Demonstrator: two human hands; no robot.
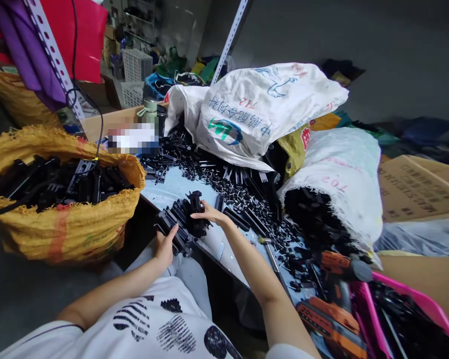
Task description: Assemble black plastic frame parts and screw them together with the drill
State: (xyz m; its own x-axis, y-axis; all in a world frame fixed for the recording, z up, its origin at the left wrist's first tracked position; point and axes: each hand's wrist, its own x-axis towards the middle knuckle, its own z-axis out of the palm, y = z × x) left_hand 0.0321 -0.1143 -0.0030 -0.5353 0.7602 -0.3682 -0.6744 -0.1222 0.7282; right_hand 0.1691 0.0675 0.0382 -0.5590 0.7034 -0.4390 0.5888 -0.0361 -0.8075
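Observation:
Over the front edge of the light blue tabletop [168, 185], my left hand [165, 245] is closed round a bundle of black plastic parts [174, 222]. My right hand [207, 213] grips the black plastic part [195, 205] at the right end of that bundle. Whether the two are joined cannot be made out. Behind my hands, loose small black pieces and screws [243, 197] lie heaped across the table. A few longer black bars [256, 222] rest just to the right of my right hand.
At left stands a yellow woven sack [86, 227] full of black parts. White woven sacks [239, 114] spill pieces at the back. An orange cordless drill [331, 319] lies at front right beside a pink basket [374, 319]. A screwdriver-like tool [272, 257] lies nearby. A green bottle [149, 110] stands behind.

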